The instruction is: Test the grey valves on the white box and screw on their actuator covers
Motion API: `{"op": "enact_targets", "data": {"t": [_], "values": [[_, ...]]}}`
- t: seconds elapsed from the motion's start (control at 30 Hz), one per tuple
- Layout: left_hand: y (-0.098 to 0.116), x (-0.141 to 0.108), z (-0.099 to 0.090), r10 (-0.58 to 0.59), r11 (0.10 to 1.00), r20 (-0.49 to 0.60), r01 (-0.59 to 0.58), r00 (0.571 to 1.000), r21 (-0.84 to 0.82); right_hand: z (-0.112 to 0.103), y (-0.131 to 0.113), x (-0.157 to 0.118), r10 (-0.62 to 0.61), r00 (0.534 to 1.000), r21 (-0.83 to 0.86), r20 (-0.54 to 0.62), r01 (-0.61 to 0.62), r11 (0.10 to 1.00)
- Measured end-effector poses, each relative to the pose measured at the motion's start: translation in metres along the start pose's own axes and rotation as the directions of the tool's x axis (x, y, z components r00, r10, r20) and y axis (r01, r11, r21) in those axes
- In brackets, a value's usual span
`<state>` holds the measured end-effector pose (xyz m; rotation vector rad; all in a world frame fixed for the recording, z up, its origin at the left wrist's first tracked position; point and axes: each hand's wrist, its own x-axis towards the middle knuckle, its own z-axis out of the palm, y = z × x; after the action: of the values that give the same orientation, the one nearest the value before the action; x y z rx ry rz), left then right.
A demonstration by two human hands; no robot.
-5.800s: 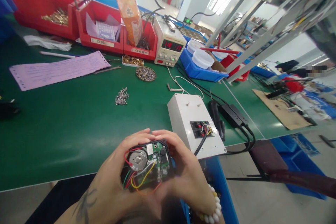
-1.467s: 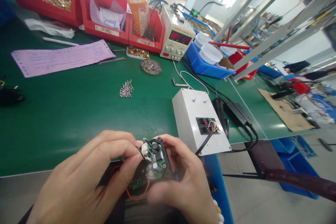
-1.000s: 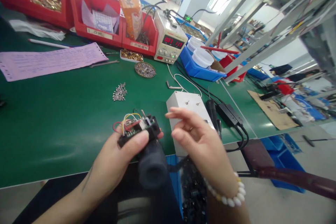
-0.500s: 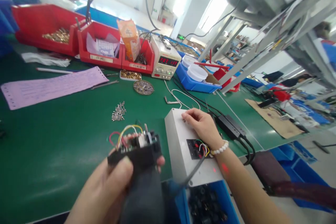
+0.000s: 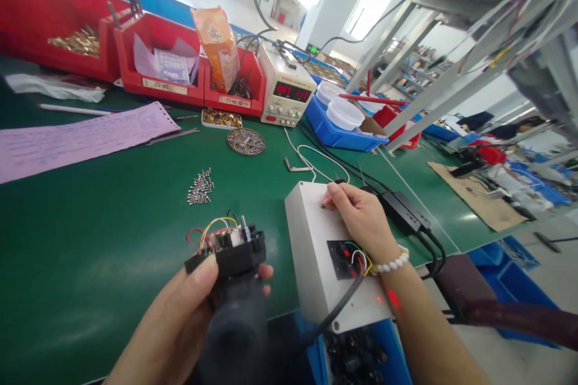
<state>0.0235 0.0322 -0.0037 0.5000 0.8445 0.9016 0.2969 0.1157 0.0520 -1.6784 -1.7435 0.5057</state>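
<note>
My left hand [image 5: 180, 301] is wrapped round a black device [image 5: 239, 255] with an open top. Bare circuit parts, a metal pin and red, yellow and white wires show there; its lower, rounded part is blurred. My right hand [image 5: 361, 216] rests over the top of a light grey metal box [image 5: 311, 252], fingers closed. A small metal part [image 5: 322, 205] shows at the fingertips, too small to make out. Beside the wrist, a black terminal panel [image 5: 341, 261] on the box takes coloured wires from a thick black cable [image 5: 338, 304].
A pile of screws [image 5: 199, 187], a round dish of small parts [image 5: 246, 141] and a power supply [image 5: 286, 87] with red digits stand beyond my hands. Red bins [image 5: 158, 87] line the back. Below the table edge is a blue bin [image 5: 397, 349] of black parts.
The view has shifted slightly. The device in my left hand sits a little further left and its top is sharper. Digits on the power supply read differently. My right hand stays at the box.
</note>
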Motion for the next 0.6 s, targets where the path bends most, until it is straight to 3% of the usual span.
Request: {"op": "enact_targets", "data": {"t": [0.1, 0.17, 0.4, 0.6], "values": [[0.009, 0.008, 0.014, -0.139, 0.981, -0.124, 0.119, 0.982, -0.152, -0.001, 0.001, 0.000, -0.008, 1.000, -0.007, 0.014, 0.008, 1.000], [0.010, 0.013, 0.018, -0.147, 0.978, -0.162, 0.119, 0.976, -0.169, -0.001, 0.001, 0.000, -0.012, 1.000, -0.009, 0.021, 0.012, 1.000], [0.006, 0.014, 0.014, -0.170, 0.972, -0.172, 0.136, 0.970, -0.192, 0.000, -0.001, 0.001, 0.005, 0.999, -0.031, 0.033, -0.004, 1.000], [0.001, 0.017, 0.008, -0.146, 0.978, -0.100, 0.128, 0.984, -0.166, 0.001, 0.001, 0.002, 0.020, 1.000, -0.041, 0.019, -0.019, 0.999]]}}
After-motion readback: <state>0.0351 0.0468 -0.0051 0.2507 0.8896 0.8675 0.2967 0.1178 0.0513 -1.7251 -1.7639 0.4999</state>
